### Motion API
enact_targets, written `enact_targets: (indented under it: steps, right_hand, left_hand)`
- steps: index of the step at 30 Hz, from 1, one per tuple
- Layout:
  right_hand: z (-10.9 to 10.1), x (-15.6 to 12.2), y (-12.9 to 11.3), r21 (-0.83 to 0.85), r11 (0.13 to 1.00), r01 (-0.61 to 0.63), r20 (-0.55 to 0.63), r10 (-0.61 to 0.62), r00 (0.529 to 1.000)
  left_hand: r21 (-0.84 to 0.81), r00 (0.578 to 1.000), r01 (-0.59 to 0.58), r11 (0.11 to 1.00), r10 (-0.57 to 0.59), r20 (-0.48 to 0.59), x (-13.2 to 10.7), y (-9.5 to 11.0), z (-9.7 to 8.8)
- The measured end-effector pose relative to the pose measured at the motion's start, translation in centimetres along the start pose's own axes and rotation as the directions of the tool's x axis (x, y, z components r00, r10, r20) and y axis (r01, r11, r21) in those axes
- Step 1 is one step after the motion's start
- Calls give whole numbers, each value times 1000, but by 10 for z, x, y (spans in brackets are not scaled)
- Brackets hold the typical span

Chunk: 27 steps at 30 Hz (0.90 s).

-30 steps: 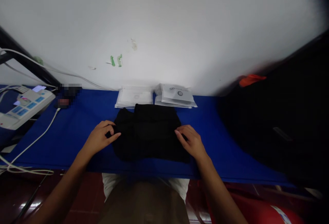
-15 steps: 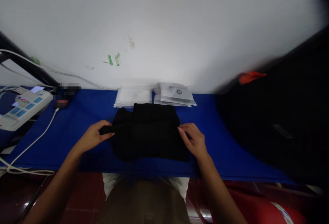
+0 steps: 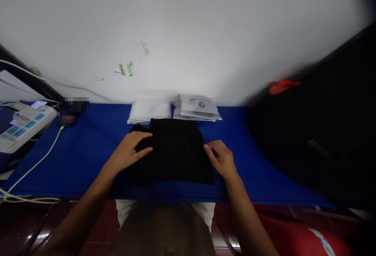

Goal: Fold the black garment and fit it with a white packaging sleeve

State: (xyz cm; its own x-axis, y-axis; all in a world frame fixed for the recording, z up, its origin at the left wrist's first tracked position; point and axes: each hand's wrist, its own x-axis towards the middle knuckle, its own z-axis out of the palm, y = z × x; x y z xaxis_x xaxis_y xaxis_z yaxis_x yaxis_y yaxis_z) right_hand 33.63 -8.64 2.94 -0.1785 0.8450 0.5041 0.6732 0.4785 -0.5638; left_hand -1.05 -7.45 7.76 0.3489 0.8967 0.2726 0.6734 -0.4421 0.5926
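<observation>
A black folded cloth, seemingly a garment [image 3: 179, 154], lies flat in front of me on a blue-covered table. My left hand [image 3: 131, 150] rests over its left part, thumb and index finger stretched out and apart on the fabric. At the right edge, my right hand [image 3: 221, 158] has thumb and fingertips brought together on the cloth's border. The black fabric is dark, so its folds and exact kind are hard to make out.
Behind the cloth lie white plastic bags [image 3: 149, 111] and a printed translucent bag [image 3: 201, 105], against the white wall. On the left are a power strip [image 3: 25, 126] and a white cable [image 3: 44, 156]. A large black fabric mass [image 3: 299, 142] covers the right side.
My left hand has let go of the cloth's left end, which is now folded inward, and moved right onto the fabric. The right hand stays at the right edge.
</observation>
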Motion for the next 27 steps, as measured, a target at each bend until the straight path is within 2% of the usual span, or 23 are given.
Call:
enact_targets:
  steps: [1, 2, 3, 4, 6, 8, 9, 11, 13, 16, 24, 27]
  right_hand:
    - [0, 0, 0, -1, 1000, -4, 13, 4, 1000]
    - [0, 0, 1, 0, 1000, -6, 22, 6, 1000]
    - [-1, 0, 1, 3, 1000, -7, 29, 7, 1000]
    - [-1, 0, 1, 8, 1000, -6, 31, 6, 1000]
    - [-1, 0, 2, 16, 1000, -10, 30, 9, 999]
    - [-1, 0, 2, 17, 1000, -14, 32, 13, 999]
    - [-1, 0, 2, 17, 1000, -14, 35, 13, 999]
    - [0, 0, 3, 16, 1000, -5, 43, 4, 999]
    - [1, 0, 3, 14, 1000, 7, 48, -7, 999]
    - [1, 0, 3, 9, 1000, 12, 44, -12, 999]
    - [0, 0, 5, -3, 1000, -6, 56, 7, 998]
    - [0, -1, 6, -7, 1000, -11, 58, 11, 998]
  left_hand:
    - [14, 993, -51, 999, 49, 109, -1, 2, 3]
    - [16, 982, -79, 997, 75, 172, -3, 3, 5]
    - [7, 979, -88, 996, 85, 186, -5, 2, 6]
    - [-10, 985, -74, 997, 74, 153, -8, 0, 6]
    - [-50, 999, 20, 999, -22, -33, -15, -7, 6]
    - [-62, 954, 162, 985, -172, -245, -22, -17, 6]
    - [-42, 923, 236, 971, -237, -303, -25, -22, 6]
    - [48, 897, 354, 934, -325, -300, -30, -32, 10]
    - [152, 903, 405, 902, -368, -221, -34, -38, 15]
    - [230, 920, 385, 894, -353, -170, -35, -40, 21]
    - [295, 960, 237, 926, -177, -216, -24, -26, 27]
    - [255, 966, 181, 950, -123, -225, -21, -24, 23]
